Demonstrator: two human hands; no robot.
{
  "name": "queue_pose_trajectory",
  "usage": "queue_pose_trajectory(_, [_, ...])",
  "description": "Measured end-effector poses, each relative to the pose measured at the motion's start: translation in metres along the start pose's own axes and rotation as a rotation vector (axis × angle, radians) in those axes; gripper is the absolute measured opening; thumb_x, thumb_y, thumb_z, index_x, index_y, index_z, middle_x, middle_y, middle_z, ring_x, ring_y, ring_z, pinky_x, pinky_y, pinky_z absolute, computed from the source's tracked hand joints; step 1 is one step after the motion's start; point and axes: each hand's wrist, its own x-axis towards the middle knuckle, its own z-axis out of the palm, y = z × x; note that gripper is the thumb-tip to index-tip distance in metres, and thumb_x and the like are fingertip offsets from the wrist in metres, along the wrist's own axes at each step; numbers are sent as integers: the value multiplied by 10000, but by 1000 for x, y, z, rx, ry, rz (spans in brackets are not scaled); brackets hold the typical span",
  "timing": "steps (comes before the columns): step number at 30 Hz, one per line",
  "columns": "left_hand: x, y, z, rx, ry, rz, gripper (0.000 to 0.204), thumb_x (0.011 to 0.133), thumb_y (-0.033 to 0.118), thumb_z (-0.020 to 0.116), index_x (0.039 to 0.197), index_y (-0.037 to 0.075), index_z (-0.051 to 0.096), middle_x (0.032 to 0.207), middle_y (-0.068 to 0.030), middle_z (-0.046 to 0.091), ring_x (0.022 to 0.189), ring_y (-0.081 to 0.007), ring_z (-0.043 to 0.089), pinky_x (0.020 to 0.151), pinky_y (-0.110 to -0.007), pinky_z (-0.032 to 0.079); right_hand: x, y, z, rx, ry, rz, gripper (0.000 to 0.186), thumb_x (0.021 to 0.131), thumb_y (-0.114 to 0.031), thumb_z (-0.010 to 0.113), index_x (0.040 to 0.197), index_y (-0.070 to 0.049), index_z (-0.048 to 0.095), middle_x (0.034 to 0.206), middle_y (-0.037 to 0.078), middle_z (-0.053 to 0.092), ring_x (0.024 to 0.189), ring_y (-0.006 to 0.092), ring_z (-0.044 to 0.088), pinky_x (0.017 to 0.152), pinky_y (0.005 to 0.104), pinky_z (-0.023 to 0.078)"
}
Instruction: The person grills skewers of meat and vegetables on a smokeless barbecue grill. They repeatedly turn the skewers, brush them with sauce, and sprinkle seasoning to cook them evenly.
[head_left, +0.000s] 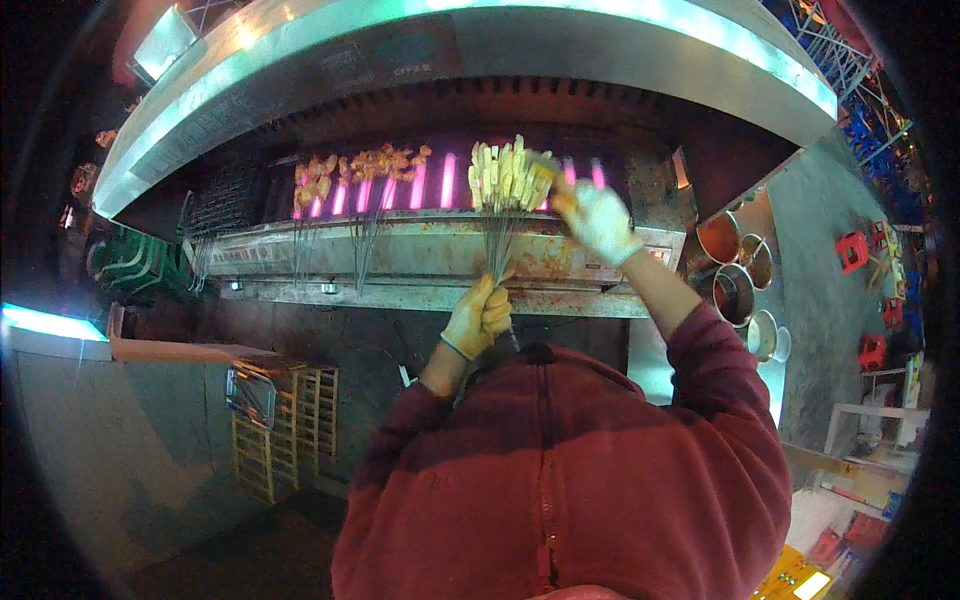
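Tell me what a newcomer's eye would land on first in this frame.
The pink-glowing grill under the steel hood at centre. Just before it, the gloved left hand grips a skewer bunch by the stems, while the gloved right hand touches the skewered pieces on top.

Street-food grill stall, looks like, w/ seating just off to the side. Long steel charcoal-style grill (440,262) runs across the front, its slot glowing pink-red, grease and rust stains down its face. Big curved metal extraction hood (480,40) hangs right over it. Skewers of meat (360,165) lie on the heat, and a fanned bunch of pale skewers (505,178) is held above it by gloved hands. Round metal pots (735,270) sit at the right end of the counter. Red plastic stools (860,250) stand beyond on a grey floor. Yellow crates (285,430) are stacked below left.
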Motion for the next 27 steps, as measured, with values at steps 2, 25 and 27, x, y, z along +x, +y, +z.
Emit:
queue_pose_trajectory(2, [2,13,2,39,1,8,489,1082,382,452,1451,63,434,699,74,329,533,-43,287,485,-233,261,-37,-15,23,-28,101,-236,392,958,-355,603,1275,-125,625,984,168,699,848,365,683,776,474,564])
queue_pose_trajectory(25, [16,-27,-18,864,433,358,365,1035,270,541,1366,123,496,630,-9,502,475,-152,491,412,-310,398,-21,9,-45,181,577,-127,303,931,-243,673,1189,-85,700,970,172,709,872,361,682,759,439,553])
queue_pose_trajectory(27, [8,-27,14,576,421,219,292,1041,274,541,1311,164,524,589,63,397,423,-60,378,354,-237,310,0,12,-44,113,506,-167,306,937,-258,651,1190,-92,695,978,168,710,890,357,681,785,436,556])
